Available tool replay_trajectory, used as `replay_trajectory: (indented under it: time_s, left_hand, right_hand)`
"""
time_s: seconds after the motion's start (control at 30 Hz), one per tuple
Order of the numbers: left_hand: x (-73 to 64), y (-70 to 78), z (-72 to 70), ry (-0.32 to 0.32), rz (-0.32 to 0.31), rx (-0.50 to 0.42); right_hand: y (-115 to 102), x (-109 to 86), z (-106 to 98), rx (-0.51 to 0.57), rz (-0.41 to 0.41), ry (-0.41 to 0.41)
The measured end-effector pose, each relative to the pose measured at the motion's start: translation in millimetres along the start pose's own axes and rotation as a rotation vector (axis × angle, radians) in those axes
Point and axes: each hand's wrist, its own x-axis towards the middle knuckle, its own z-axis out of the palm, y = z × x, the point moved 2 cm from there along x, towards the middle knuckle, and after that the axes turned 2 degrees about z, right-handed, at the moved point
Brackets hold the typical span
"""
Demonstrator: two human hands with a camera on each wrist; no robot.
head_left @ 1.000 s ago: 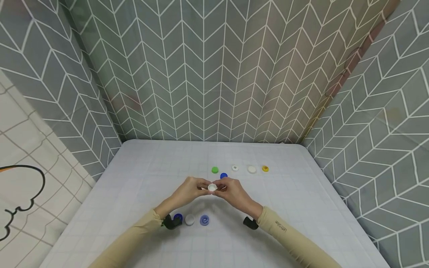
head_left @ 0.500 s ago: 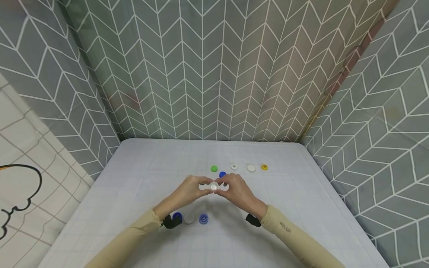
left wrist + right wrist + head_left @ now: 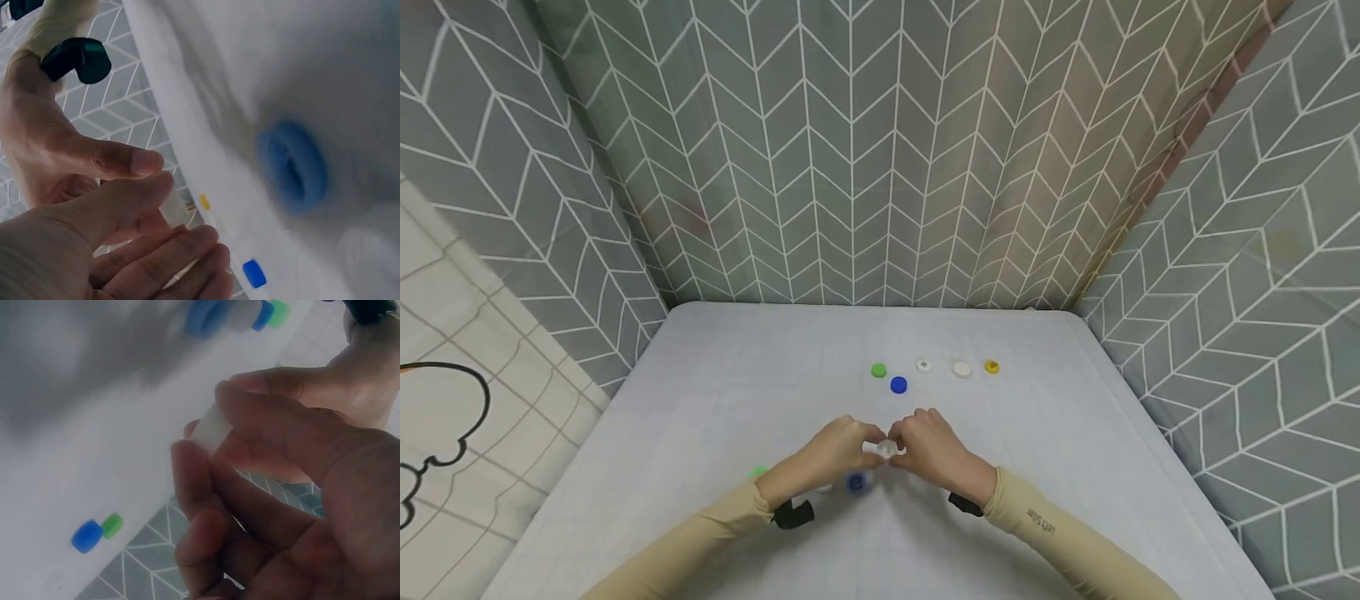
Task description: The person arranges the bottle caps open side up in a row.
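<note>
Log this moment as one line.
left hand: pinches small white cylindrical cap | right hand: pinches it too | round blue cap: on white table beyond hands

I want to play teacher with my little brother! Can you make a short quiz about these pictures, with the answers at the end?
1. True or false: the left hand and the right hand both hold the same small white piece.
2. Pick one: in the head view, what colour is the round piece farthest to the right on the table? A green, B blue, C yellow.
3. Count: in the head view, how many round pieces lie beyond the hands?

Key:
1. True.
2. C.
3. Five: the green piece, the blue piece, two white pieces and the yellow one.
</note>
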Motion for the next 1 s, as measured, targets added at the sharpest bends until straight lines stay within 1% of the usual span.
replay_trajectory:
  time_s: [0.1, 0.2, 0.37, 0.43, 0.53, 0.67, 0.8, 0.9, 1.0]
  left_hand:
    - [0.0, 1.6, 6.8, -0.03, -0.026, 0.024]
    - [0.2, 2.0, 13.4, -0.05, -0.029, 0.042]
    - [-0.4, 0.6, 23.3, -0.08, 0.012, 0.084]
    - [-0.9, -0.5, 26.8, -0.083, 0.027, 0.099]
    - [-1.7, -2.9, 31.7, -0.088, 0.035, 0.092]
    - [-2.2, -4.0, 33.7, -0.081, 0.05, 0.079]
    - [-1.8, -3.2, 32.8, -0.078, 0.065, 0.085]
    - [-1.6, -2.9, 32.2, -0.088, 0.067, 0.067]
    - [-1.7, -3.0, 32.3, -0.111, 0.045, 0.03]
  right_hand:
    - [-0.4, -1.7, 5.3, -0.001, -0.009, -0.022]
    - [-1.2, -2.8, 11.0, -0.001, -0.005, -0.058]
    - [-2.6, -4.2, 22.3, -0.024, 0.007, -0.119]
    - [-2.8, -4.6, 26.6, -0.045, 0.007, -0.126]
    - [-2.6, -6.1, 32.2, -0.075, 0.007, -0.133]
    - [-2.4, -8.2, 34.5, -0.098, 0.002, -0.134]
    - [-2.3, -8.8, 34.9, -0.089, 0.005, -0.132]
    - [-2.7, -9.4, 35.3, -0.07, 0.007, -0.124]
    - [-2.4, -10.6, 35.7, -0.066, 0.009, -0.127]
